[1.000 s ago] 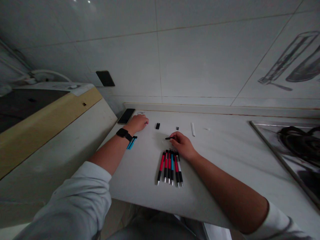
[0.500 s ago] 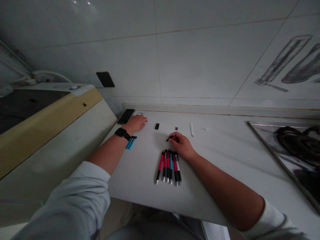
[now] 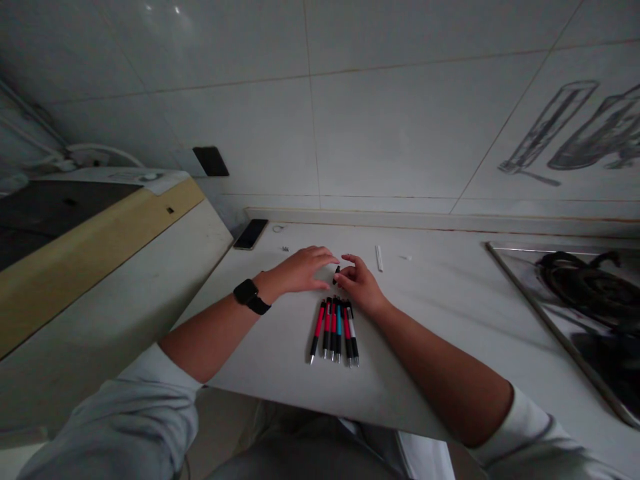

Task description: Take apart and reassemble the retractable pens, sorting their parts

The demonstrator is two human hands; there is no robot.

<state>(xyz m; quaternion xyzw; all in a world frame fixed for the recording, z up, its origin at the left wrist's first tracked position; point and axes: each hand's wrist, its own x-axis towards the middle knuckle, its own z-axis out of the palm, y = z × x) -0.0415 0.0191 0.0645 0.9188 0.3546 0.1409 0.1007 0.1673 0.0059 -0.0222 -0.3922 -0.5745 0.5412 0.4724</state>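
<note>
Several click pens (image 3: 336, 329), red, blue and white with black grips, lie side by side on the white counter (image 3: 280, 347), tips toward me. Just beyond their far ends, my right hand (image 3: 359, 286) pinches a small black pen part (image 3: 337, 272) between thumb and fingers. My left hand (image 3: 301, 269), with a black watch (image 3: 250, 296) on the wrist, has its fingers stretched out flat, their tips close to that black part. I see nothing in the left hand.
A dark phone (image 3: 251, 234) lies at the counter's far left corner, with a small metal piece (image 3: 285, 249) near it. A white pen barrel (image 3: 379, 258) lies behind my right hand. A steel-rimmed hob (image 3: 560, 333) with black grates fills the right. A lower beige surface (image 3: 100, 247) stands to the left.
My left hand has come from near the phone to the middle, beside my right hand. The right hand has tilted its black part more upright.
</note>
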